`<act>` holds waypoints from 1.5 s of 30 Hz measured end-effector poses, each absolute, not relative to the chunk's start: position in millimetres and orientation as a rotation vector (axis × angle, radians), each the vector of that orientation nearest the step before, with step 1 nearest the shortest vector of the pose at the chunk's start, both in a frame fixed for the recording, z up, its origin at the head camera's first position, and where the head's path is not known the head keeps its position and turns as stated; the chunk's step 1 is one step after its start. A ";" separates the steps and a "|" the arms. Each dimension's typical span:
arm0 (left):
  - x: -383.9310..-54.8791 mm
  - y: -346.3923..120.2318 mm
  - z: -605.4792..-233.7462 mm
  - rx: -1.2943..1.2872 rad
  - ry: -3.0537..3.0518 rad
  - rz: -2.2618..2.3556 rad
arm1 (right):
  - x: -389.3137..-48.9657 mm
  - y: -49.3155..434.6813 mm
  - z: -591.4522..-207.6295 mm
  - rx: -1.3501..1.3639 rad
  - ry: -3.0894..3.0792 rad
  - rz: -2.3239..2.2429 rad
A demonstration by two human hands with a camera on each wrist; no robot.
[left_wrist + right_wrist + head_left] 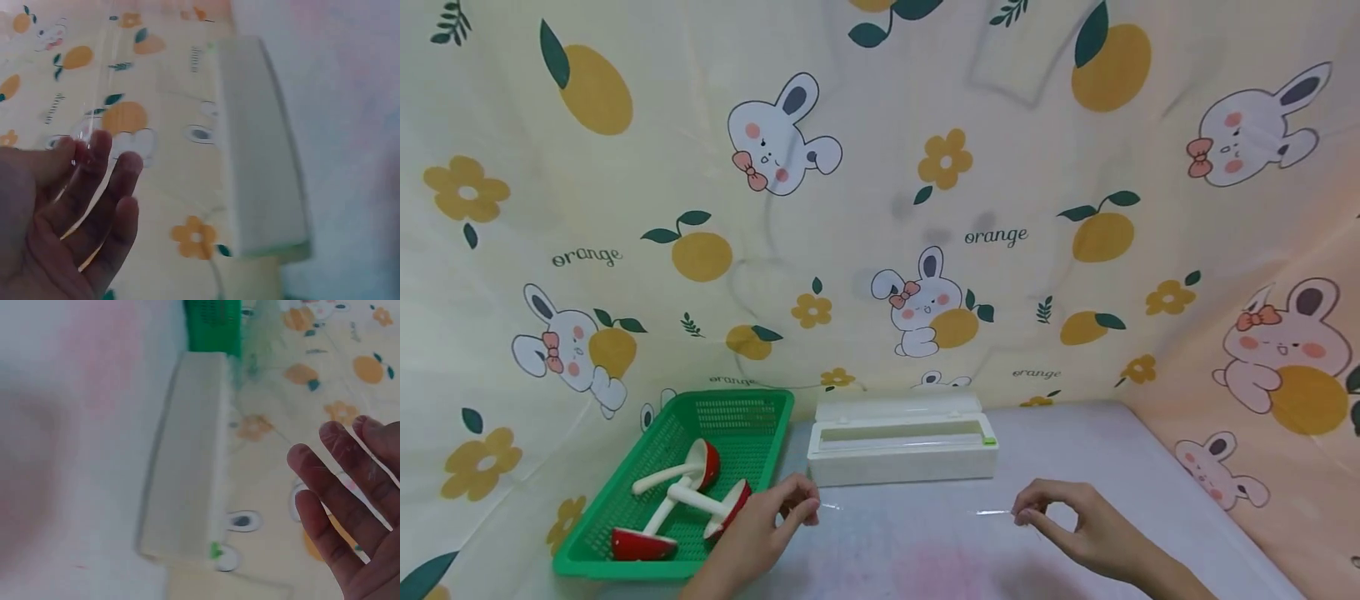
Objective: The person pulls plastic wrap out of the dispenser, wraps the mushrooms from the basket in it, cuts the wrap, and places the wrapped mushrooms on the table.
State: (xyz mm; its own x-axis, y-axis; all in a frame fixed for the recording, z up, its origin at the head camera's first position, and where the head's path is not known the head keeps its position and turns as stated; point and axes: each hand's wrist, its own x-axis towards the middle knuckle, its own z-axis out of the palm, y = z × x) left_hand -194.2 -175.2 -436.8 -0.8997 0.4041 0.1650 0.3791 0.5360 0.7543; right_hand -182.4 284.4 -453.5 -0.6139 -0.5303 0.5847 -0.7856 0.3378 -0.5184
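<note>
Between my two hands stretches a sheet of clear cling film (103, 75), mostly invisible apart from glints near the fingers. My left hand (767, 525) pinches one end between thumb and forefinger, in front of the green basket. At the other end, my right hand (1086, 529) pinches the film the same way; its remaining fingers are loosely spread in the right wrist view. Behind the film, a long white cling film dispenser (902, 470) stands on the table with its lid (898, 407) raised. A clear roll shows inside its slot.
A green plastic basket (625, 570) stands at the left, holding red-and-white mushroom-shaped ladles (643, 544) with white handles. The pale table (1060, 450) meets a cloth (865, 208) printed with rabbits and oranges at the back and sides. A small green tab (989, 441) marks the dispenser's right end.
</note>
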 end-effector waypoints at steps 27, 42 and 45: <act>-207.3 -198.3 -538.0 1.005 2.572 0.660 | -181.5 285.1 -555.0 1.292 -2.716 1.476; -209.7 -190.6 -552.3 0.606 2.485 0.799 | -181.8 283.3 -564.0 1.006 -2.885 1.600; -204.5 -189.8 -545.0 0.600 2.503 0.827 | -185.5 284.6 -567.2 0.973 -2.861 1.659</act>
State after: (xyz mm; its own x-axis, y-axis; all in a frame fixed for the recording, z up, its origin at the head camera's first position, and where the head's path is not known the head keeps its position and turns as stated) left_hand -204.5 -189.8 -545.0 -0.8116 0.5215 -0.2633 0.2618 0.7277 0.6340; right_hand -185.5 284.6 -567.2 -0.7981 -0.6023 0.0154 -0.3127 0.3922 -0.8651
